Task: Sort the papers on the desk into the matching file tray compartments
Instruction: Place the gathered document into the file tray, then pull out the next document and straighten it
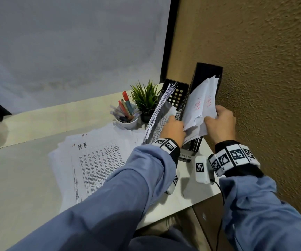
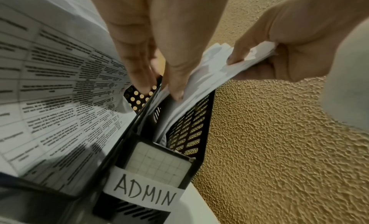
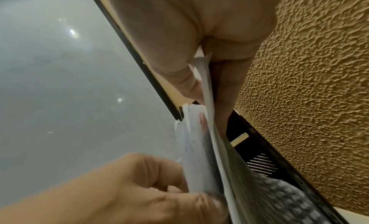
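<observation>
Two black perforated file trays stand against the wall. The right tray, labelled ADMIN, holds a sheaf of white papers with red writing. My right hand pinches the sheaf's upper right edge, thumb in front. My left hand holds the sheaf's lower left part, with its fingertips down at the tray mouth. The left tray holds printed sheets that lean left. More printed papers, the top one marked "H.R", lie spread on the desk.
A white cup of pens and a small green plant stand left of the trays. The rough tan wall runs close along the right. A white tagged device with a cable hangs by my right wrist, over the desk's front edge.
</observation>
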Demonstrator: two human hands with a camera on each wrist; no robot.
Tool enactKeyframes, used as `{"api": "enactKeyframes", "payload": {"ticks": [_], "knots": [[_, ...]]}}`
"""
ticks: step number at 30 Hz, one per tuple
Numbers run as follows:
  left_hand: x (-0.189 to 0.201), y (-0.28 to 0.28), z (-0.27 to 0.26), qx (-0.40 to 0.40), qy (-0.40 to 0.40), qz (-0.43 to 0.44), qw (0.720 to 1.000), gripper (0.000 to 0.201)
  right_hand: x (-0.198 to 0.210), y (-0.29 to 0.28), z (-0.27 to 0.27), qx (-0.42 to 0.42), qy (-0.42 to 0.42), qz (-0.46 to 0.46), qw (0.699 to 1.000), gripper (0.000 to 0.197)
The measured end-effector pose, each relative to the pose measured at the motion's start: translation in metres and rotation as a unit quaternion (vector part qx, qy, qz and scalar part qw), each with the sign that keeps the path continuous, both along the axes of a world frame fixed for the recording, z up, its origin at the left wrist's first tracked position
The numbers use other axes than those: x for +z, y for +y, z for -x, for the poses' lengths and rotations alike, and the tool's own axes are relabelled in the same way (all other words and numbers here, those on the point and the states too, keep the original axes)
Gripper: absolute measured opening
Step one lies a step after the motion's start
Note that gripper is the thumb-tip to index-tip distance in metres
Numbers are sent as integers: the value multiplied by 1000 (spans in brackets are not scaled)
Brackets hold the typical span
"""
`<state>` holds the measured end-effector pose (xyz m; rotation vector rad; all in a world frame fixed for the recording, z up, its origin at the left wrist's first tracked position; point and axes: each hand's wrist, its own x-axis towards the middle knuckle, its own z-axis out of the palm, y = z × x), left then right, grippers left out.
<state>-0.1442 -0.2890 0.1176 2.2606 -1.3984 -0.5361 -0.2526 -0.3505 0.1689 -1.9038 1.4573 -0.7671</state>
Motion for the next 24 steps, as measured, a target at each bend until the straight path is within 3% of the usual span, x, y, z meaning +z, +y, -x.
{"api": "enactKeyframes", "payload": {"ticks": [11, 14, 17, 20, 24], "knots": [[-6, 8, -6, -48, 1, -3, 999, 29, -6, 7, -8, 25, 85, -18, 996, 33], [1, 27, -17, -69, 37, 31, 996, 42, 9, 15, -20, 14, 88, 40, 995, 46], [9, 68, -34, -68, 87, 116, 987, 32, 29, 37, -44, 58, 21, 127, 990, 46], [2, 126, -60, -5, 138, 183, 973, 10, 29, 73, -76, 149, -72, 146, 975, 35], [-47, 203, -105, 232, 143, 88, 958, 13, -20, 124, -115, 279, -39, 10, 959, 29]]}}
